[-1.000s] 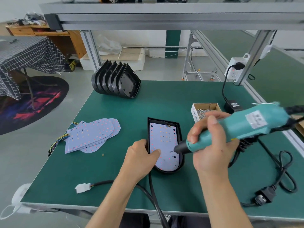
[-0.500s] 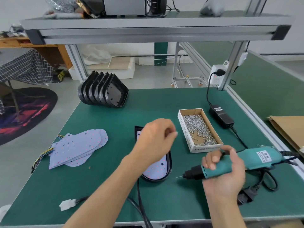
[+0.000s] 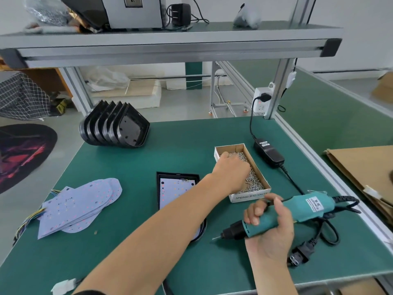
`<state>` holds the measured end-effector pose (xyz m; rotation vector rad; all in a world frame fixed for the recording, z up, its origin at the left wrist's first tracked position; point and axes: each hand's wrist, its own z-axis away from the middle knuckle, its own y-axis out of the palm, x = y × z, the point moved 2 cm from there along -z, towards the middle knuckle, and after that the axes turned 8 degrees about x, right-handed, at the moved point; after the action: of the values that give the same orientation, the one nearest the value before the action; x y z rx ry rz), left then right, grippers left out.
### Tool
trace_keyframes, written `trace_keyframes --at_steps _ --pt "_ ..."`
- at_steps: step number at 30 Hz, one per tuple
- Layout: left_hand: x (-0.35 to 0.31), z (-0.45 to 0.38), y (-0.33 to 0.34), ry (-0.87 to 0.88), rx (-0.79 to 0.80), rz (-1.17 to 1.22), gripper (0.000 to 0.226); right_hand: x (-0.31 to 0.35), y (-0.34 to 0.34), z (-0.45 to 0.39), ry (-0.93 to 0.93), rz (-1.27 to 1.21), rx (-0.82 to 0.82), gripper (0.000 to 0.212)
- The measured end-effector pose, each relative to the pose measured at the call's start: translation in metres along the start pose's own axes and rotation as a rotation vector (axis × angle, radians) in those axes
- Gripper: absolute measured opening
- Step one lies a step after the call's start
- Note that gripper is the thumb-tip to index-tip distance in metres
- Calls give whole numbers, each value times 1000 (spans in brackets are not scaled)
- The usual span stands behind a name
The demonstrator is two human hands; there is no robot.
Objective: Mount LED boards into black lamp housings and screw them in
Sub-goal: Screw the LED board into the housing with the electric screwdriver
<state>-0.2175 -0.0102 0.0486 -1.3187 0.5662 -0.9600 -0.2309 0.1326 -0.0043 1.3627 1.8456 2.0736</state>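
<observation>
A black lamp housing (image 3: 179, 177) lies flat near the middle of a green workbench (image 3: 180, 143), with a pale LED board (image 3: 176, 188) already seated inside it; the person's left forearm crosses over its near half, so any screws already in cannot be seen. The left hand (image 3: 232, 171) reaches right into a small cardboard box of screws (image 3: 253, 177), fingers buried among them (whether it has pinched one cannot be told). The right hand (image 3: 269, 228), nearer and to the right, grasps a teal electric screwdriver (image 3: 297, 211), its bit pointing left, just above the bench. To the left lies a stack of spare LED boards (image 3: 80, 205); at the far left stands a row of empty housings (image 3: 114, 126). Most of the job appears to remain.
</observation>
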Motion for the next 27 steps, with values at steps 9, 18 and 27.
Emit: trace_keyframes --at_steps 9,18,27 --pt "-1 -8 1 78 -9 -78 21 -1 1 0 7 12 -20 15" --pt "-3 -17 8 60 -45 -12 37 -2 1 0 13 32 -37 15" --pt "-4 -26 16 27 -49 47 34 -2 2 1 11 47 -49 12"
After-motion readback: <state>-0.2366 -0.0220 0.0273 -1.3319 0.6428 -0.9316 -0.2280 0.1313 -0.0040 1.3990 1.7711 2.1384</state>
